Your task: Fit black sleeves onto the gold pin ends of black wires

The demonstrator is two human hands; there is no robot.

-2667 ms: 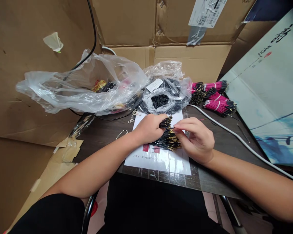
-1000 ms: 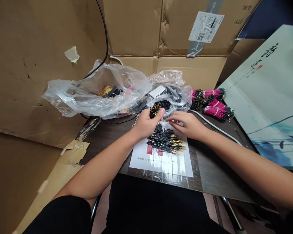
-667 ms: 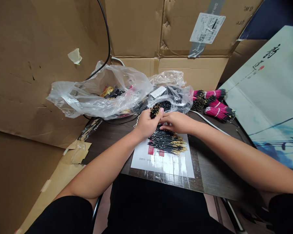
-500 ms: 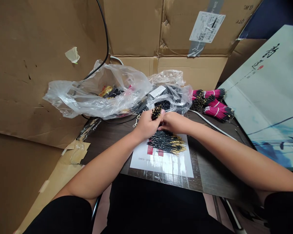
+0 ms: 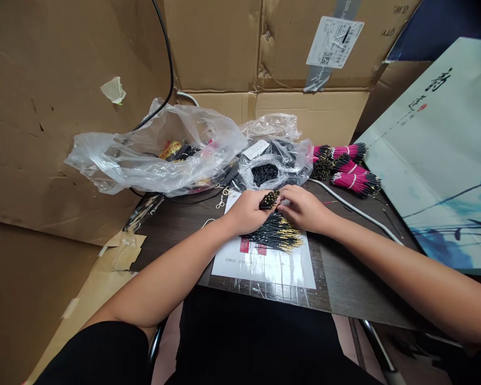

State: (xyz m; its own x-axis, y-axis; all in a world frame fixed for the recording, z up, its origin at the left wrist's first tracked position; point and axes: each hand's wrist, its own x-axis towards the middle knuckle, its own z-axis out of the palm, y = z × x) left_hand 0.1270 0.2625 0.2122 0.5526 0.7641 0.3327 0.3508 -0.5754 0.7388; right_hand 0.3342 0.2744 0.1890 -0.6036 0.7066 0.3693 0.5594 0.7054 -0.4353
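Loose black wires (image 5: 270, 235) near, held bundle (image 5: 269, 199) beyond.
Loose black wires lie on a white sheet (image 5: 232, 270); just beyond, the left hand (image 5: 248, 211) is closed round the held bundle, gold ends exposed; the right hand (image 5: 300, 208) curls beside it, any grip unclear. Wires probably light, springy, slick; best held mid-length. Behind: open plastic bag (image 5: 245, 172).

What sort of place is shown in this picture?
Probably a small workshop corner: tied pink-and-black bundles lie on a dark table, near an open bag of black pieces, with cardboard behind.
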